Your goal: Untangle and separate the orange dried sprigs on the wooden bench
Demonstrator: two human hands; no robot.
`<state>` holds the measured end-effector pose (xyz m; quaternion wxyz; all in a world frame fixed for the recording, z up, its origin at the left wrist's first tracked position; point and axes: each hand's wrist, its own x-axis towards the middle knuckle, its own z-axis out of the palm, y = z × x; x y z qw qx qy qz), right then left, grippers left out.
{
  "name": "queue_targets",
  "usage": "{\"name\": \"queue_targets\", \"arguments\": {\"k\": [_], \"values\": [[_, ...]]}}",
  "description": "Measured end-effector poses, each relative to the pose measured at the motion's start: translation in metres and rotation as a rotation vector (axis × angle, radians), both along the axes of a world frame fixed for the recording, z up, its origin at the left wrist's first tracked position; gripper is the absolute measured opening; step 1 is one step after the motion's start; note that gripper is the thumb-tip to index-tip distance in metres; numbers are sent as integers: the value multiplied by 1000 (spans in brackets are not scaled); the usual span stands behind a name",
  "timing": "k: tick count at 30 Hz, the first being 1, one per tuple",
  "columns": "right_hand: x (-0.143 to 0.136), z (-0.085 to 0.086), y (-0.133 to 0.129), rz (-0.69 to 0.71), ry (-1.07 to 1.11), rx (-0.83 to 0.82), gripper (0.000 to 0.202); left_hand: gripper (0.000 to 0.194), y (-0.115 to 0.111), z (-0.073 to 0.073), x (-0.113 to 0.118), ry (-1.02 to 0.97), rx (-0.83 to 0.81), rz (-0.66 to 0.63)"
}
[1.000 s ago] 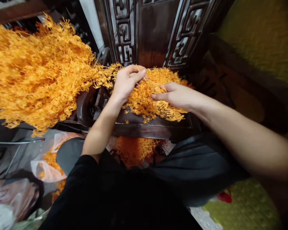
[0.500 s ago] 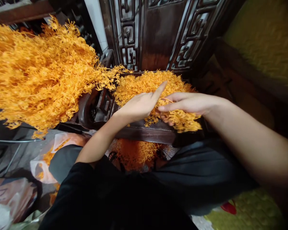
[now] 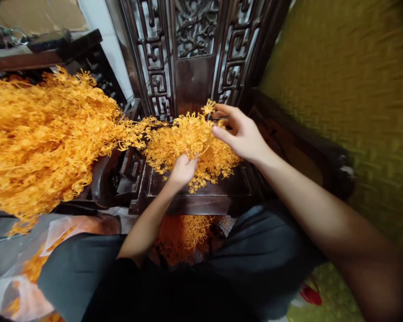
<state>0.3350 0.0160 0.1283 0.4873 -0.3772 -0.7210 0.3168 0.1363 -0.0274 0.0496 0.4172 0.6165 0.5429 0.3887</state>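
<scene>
My left hand (image 3: 184, 171) is closed around the thin stems of a bunch of orange artificial flowers (image 3: 192, 133). The bunch stands up from the fist, its frilly heads spread above a wooden seat. On the bunch's right side is my right hand (image 3: 240, 132), its fingers curved and thumb apart, with a single flower head (image 3: 208, 107) close to the fingertips. Whether the fingertips touch it is hard to tell. Below and behind both hands, a heap of the same orange flowers (image 3: 226, 156) lies on the dark wooden seat (image 3: 201, 190).
A much larger pile of orange flowers (image 3: 47, 138) spreads at left, beside the curved armrest (image 3: 102, 179). The carved chair back (image 3: 195, 82) rises behind. More flowers (image 3: 195, 230) are under the seat. A plastic bag (image 3: 27, 295) lies lower left; a yellow woven surface (image 3: 339, 89) is at right.
The small bunch has passed from my right hand to my left, and now stands upright. My right hand has moved up with its fingers apart. The view has shifted too.
</scene>
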Motion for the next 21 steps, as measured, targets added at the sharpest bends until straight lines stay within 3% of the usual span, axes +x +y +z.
{"name": "queue_targets", "arguments": {"k": [7,11,14,17,19,21], "values": [[1,5,-7,-20,-314,393,98,27,-14,-20,10,319,130,53],[-7,10,-13,-25,-663,559,84,24,-16,-27,11,549,180,28],[-11,12,-10,5,-831,559,57,19,-19,-29,11,600,196,-30],[-9,12,4,-2,-741,465,45,18,-23,-25,9,479,170,-84],[-2,12,22,-84,-604,350,44,21,-24,-22,6,357,139,-118],[12,14,45,-259,-447,270,45,27,-25,-21,2,271,88,-128]]}}
